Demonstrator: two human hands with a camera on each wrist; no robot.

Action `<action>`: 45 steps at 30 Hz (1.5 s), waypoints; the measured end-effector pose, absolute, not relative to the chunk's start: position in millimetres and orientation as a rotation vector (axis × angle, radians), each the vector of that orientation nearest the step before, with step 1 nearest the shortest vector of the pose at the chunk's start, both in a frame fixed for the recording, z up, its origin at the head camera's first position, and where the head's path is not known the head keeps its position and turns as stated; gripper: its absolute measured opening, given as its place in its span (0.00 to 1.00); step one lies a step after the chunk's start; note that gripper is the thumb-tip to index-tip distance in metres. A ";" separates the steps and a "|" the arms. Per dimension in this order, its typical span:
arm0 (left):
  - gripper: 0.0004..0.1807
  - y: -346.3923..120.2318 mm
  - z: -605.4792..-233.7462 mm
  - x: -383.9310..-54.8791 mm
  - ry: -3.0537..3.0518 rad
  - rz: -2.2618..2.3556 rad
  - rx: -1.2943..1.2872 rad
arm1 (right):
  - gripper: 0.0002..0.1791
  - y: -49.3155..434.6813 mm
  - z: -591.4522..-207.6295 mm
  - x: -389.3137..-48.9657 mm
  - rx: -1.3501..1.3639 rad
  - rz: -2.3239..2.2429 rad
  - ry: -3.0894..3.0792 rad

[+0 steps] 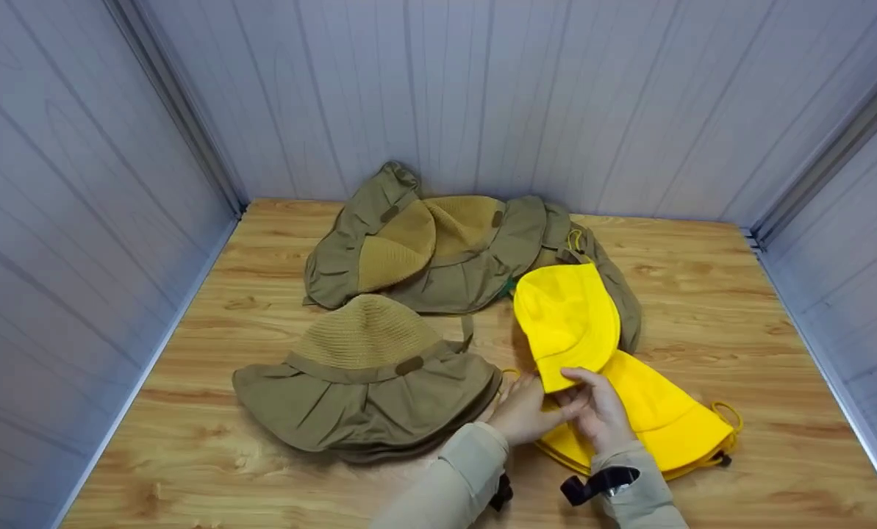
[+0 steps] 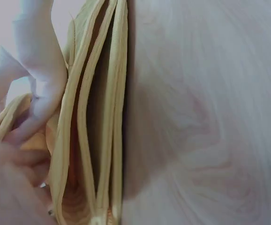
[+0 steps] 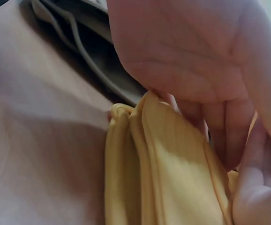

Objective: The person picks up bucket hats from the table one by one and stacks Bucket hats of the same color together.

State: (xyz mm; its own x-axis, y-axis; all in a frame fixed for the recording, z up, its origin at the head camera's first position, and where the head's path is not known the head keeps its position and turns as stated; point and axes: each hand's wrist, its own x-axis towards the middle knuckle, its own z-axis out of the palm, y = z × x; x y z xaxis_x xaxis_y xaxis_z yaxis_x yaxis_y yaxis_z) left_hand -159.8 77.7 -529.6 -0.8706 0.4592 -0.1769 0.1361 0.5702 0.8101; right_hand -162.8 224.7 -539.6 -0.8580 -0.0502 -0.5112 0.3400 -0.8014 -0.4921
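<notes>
A folded yellow bucket hat (image 1: 567,316) is tilted up over more yellow hats (image 1: 655,415) on the table. My right hand (image 1: 606,411) grips its lower edge, thumb on the front and fingers partly hidden behind the brim. Close on its left is my left hand (image 1: 523,415), thumb spread toward the right hand, fingers at the yellow fabric. In the left wrist view, several layered yellow brims (image 2: 112,117) stand beside both hands. In the right wrist view, the yellow hat brim (image 3: 177,154) is below the left palm.
A stack of khaki sun hats (image 1: 364,397) with a woven crown lies left of the hands. More khaki hats (image 1: 460,275) lie along the back, by the pale panel wall (image 1: 445,95). A yellow cord loop (image 1: 728,415) sticks out at the right. Wooden tabletop (image 1: 210,411) surrounds them.
</notes>
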 end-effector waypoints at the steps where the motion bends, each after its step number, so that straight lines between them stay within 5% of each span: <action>1: 0.33 78.0 -529.5 -160.1 2.442 1.296 0.460 | 0.10 223.9 -538.2 -163.7 0.722 -2.707 0.863; 5: 0.26 80.5 -528.4 -161.4 2.405 1.612 0.338 | 0.09 219.0 -532.1 -165.6 0.714 -2.749 0.773; 26: 0.25 87.8 -516.2 -172.1 1.624 2.516 -0.179 | 0.14 178.5 -511.7 -161.9 0.567 -2.852 0.762; 33: 0.27 85.9 -515.6 -172.2 1.409 2.618 -0.174 | 0.19 171.6 -507.8 -160.1 0.499 -2.849 0.937; 45: 0.26 78.2 -508.2 -175.3 1.172 2.641 -0.140 | 0.11 182.1 -510.8 -165.2 0.591 -2.881 0.830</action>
State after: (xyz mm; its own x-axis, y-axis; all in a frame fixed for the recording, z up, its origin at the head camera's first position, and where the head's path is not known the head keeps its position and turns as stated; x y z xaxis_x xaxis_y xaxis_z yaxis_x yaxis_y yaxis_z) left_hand -175.3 78.2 -508.2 -0.9644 0.1867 -0.1872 -0.2641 -0.6460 0.7162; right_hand -165.2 182.1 -510.8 -0.9216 0.0239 -0.3874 0.1859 -0.8490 -0.4946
